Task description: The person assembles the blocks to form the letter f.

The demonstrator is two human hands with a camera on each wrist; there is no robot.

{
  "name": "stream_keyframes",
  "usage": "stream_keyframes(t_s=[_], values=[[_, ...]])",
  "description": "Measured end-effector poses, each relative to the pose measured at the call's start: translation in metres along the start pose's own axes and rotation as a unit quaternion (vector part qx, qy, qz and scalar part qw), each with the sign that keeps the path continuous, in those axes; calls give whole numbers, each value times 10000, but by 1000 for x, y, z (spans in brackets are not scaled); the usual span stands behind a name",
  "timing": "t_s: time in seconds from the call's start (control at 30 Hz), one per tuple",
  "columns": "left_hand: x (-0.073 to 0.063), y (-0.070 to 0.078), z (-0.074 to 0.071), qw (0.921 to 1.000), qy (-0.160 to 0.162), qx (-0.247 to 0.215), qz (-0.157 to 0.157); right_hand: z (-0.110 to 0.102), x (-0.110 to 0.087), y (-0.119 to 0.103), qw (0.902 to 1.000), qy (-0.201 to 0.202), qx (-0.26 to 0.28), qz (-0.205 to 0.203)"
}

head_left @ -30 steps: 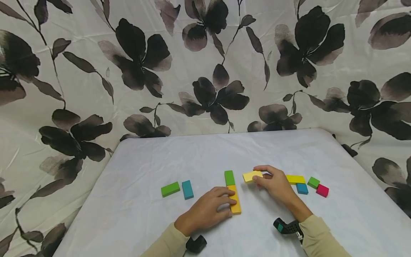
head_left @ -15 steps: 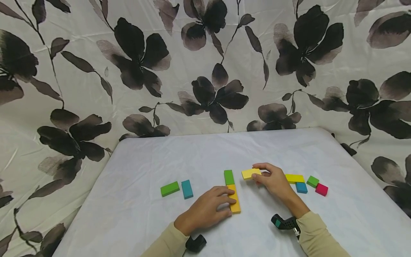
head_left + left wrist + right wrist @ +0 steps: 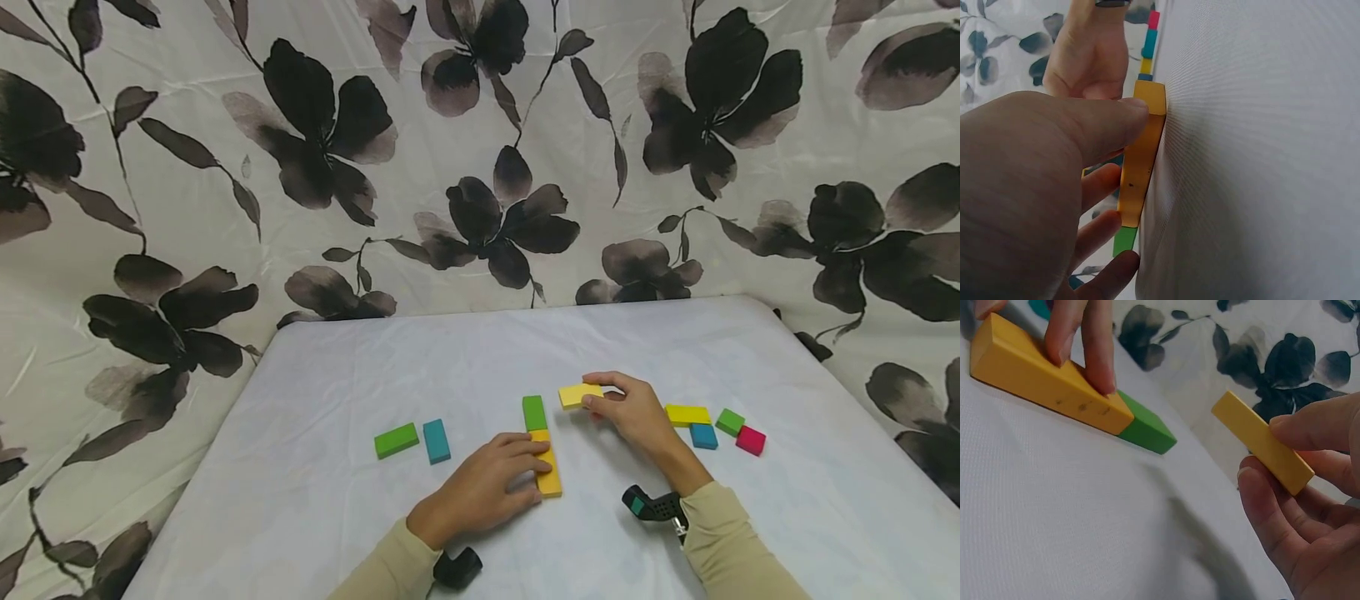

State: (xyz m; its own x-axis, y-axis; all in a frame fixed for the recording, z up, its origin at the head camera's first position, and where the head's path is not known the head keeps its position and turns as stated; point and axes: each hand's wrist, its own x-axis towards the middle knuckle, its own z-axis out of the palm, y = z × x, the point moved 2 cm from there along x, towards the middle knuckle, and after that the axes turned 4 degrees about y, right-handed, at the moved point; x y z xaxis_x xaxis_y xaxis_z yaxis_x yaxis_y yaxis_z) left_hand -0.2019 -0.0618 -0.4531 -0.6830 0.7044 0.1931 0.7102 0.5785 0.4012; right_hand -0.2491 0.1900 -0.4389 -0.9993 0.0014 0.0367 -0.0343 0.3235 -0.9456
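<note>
In the head view my right hand [image 3: 633, 417] pinches a yellow rectangular block [image 3: 576, 396] between thumb and fingers. The right wrist view shows this yellow block [image 3: 1260, 440] raised off the table and tilted. My left hand [image 3: 487, 483] rests its fingertips on a long orange block [image 3: 551, 479], with the thumb at its near end. The orange block [image 3: 1141, 165] lies flat on the cloth. A green block [image 3: 534, 412] touches its far end, in line with it. The held block is to the right of that green block, apart from it.
On the left lie a green block [image 3: 397, 441] and a blue block [image 3: 437, 442]. To the right are a yellow block [image 3: 687, 415], a blue block [image 3: 703, 436], a small green block [image 3: 730, 422] and a red block [image 3: 751, 441]. A flowered cloth [image 3: 480, 150] hangs behind the white table [image 3: 300, 500].
My right hand has moved away from me and slightly left with the yellow block, toward the far side of the green block. The left hand stays on the orange block.
</note>
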Motion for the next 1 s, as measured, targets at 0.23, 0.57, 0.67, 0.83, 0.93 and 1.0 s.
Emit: stream_keyframes(t_s=[0.23,0.57,0.67,0.83,0.93,1.0], values=[[-1,-1,-1,10000,-1,22,63,5,4,1,9995,-125,263,-102],[-2,1,-2,9999,-12,120,68,6,8,3,9996,-58,288,36],[-2,1,-3,9999,-7,154,41,7,11,4,9996,-48,264,101],[-2,0,-2,9999,-7,140,43,10,14,7,9994,-60,290,153],[-2,-1,-1,9999,-16,125,52,11,15,8,9993,-72,322,182],[-2,-1,-1,9999,-14,124,56,12,15,8,9992,-72,322,216]])
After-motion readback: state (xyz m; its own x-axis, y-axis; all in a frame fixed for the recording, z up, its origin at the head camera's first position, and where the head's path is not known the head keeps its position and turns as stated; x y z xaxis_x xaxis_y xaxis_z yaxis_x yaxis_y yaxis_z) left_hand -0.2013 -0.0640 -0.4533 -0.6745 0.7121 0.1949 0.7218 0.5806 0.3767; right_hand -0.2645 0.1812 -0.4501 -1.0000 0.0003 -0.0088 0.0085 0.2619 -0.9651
